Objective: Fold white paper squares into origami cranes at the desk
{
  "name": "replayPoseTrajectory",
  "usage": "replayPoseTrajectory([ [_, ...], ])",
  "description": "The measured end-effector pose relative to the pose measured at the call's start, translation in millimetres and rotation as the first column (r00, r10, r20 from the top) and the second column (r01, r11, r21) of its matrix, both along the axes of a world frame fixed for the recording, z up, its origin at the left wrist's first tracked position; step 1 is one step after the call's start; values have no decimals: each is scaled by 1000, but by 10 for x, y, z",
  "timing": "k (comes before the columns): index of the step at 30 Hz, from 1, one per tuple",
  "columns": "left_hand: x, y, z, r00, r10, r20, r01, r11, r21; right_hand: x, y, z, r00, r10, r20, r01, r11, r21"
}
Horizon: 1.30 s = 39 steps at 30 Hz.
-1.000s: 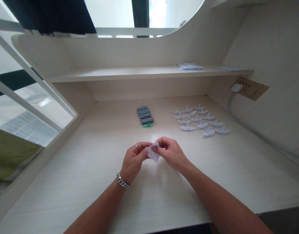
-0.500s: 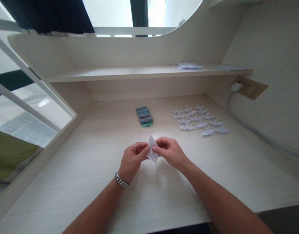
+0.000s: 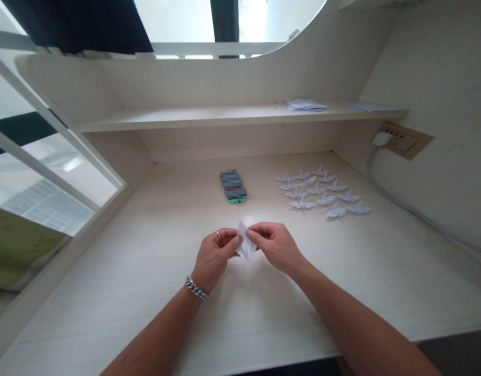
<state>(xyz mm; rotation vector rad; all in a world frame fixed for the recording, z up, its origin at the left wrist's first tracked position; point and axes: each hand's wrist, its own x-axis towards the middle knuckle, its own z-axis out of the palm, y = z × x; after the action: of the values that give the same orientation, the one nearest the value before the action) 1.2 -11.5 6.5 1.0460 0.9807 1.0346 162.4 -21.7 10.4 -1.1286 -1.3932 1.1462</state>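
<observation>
A small piece of folded white paper (image 3: 247, 248), diamond-shaped with creases down its middle, is held just above the desk (image 3: 146, 266). On its left edge my left hand (image 3: 216, 253) pinches it between thumb and fingers; a ring and a chain bracelet are on this hand and wrist. My right hand (image 3: 277, 244) grips the right edge, its thumb on the front face. The fingertips behind the paper are hidden. Several white paper cranes (image 3: 317, 190) stand in a cluster on the desk, beyond my right hand.
A phone-shaped object (image 3: 233, 186) with a green edge, blurred by pixels, lies beyond my hands. Folded papers (image 3: 306, 105) rest on the shelf (image 3: 209, 116). A white plug (image 3: 381, 138) sits in the wall socket (image 3: 408, 141), its cable (image 3: 412, 211) running along the right side.
My right thumb has shifted slightly up on the folded paper. The paper's front looks flatter and wider, with its top point a little lower. Both hands keep hold of it.
</observation>
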Motion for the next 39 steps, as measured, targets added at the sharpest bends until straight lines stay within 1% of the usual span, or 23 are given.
replayPoseTrajectory([
  [4, 7, -1, -8, 998, 12, -56, -12, 1000, -1, -16, -5, 0, 1000, -1, 15, 1, 1000, -6],
  [7, 0, 1, -16, 999, 19, -36, -19, 1000, -11, -15, 1, 10, 999, -1, 52, 1, 1000, 1],
  [9, -9, 4, -20, 1000, 9, -29, -10, 1000, -20, -1, 6, 18, 994, -7, 106, 5, 1000, 19],
  [11, -18, 6, -21, 998, -16, -54, 15, 1000, -26, 20, 12, 18, 991, -23, 131, 19, 999, 36],
  [14, -23, 0, -18, 990, -84, -115, 80, 996, -42, 52, 27, 5, 998, -28, 54, 27, 999, 24],
  [17, -25, -14, -15, 969, -174, -175, 167, 985, -51, 70, 40, -7, 999, 12, -42, -12, 1000, -7],
  [19, -28, -20, -13, 953, -223, -204, 215, 975, -61, 78, 48, -6, 997, 28, -66, -29, 1000, -11],
  [22, -33, -22, -12, 939, -254, -231, 239, 967, -89, 94, 66, 4, 997, -1, -80, 1, 1000, -6],
  [26, -26, -23, -5, 931, -257, -259, 237, 966, -106, 125, 85, 18, 982, -76, -171, 71, 997, -37],
  [28, -23, -23, -4, 933, -245, -263, 228, 969, -95, 136, 77, 22, 984, -43, -172, 36, 998, -43],
  [31, -28, -17, -14, 935, -242, -258, 231, 970, -74, 138, 54, 15, 993, 72, -89, -74, 997, -18],
  [33, -32, -9, -27, 933, -252, -258, 243, 968, -65, 133, 46, 0, 992, 115, -57, -117, 993, -18],
  [36, -30, -4, -39, 928, -258, -268, 253, 966, -53, 128, 50, -22, 991, 112, -78, -116, 993, -38],
  [39, -24, -10, -33, 921, -267, -283, 266, 963, -42, 132, 58, -29, 993, 77, -85, -82, 995, -65],
])
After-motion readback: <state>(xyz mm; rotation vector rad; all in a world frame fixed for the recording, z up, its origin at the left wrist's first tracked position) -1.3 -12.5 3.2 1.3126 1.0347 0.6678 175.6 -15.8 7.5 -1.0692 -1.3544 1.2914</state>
